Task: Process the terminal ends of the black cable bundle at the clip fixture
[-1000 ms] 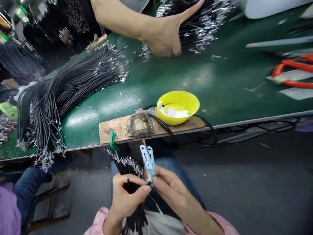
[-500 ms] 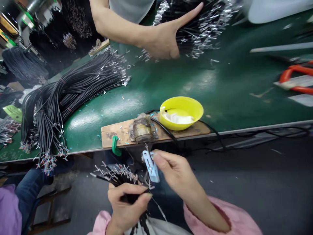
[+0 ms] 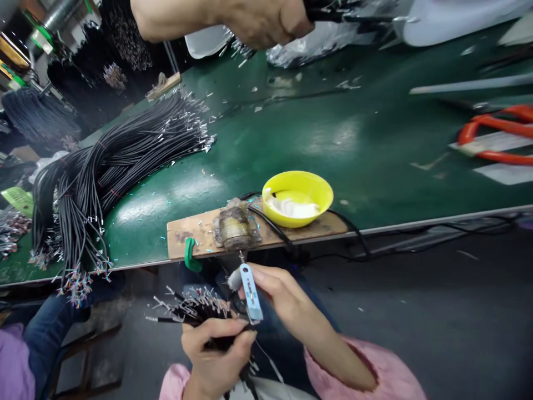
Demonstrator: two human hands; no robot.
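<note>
Closed round a bundle of black cables [image 3: 204, 308] with stripped silvery ends is my left hand [image 3: 220, 350], low in the view. To its right, my right hand [image 3: 278, 294] grips a light blue clip-like tool [image 3: 251, 294] from behind, some of its fingers hidden. The tool's top end is at the thin metal shaft of a small motor [image 3: 236, 225], which is fixed on a wooden board [image 3: 185, 230] at the table edge. A yellow bowl [image 3: 297, 199] with white material inside rests on the board, right of the motor.
A green clamp [image 3: 191, 255] grips the board's left end. Long black cables [image 3: 125, 150] lie on the green table [image 3: 375, 166] at left. Orange-handled scissors [image 3: 470, 133] are at right. Another person's hand [image 3: 266, 22] holds dark cables at the top.
The blue tool has turned more face-on, with a grey piece now showing beside it. The other person's hand has moved up, and the large cable bundle beneath it has left its place.
</note>
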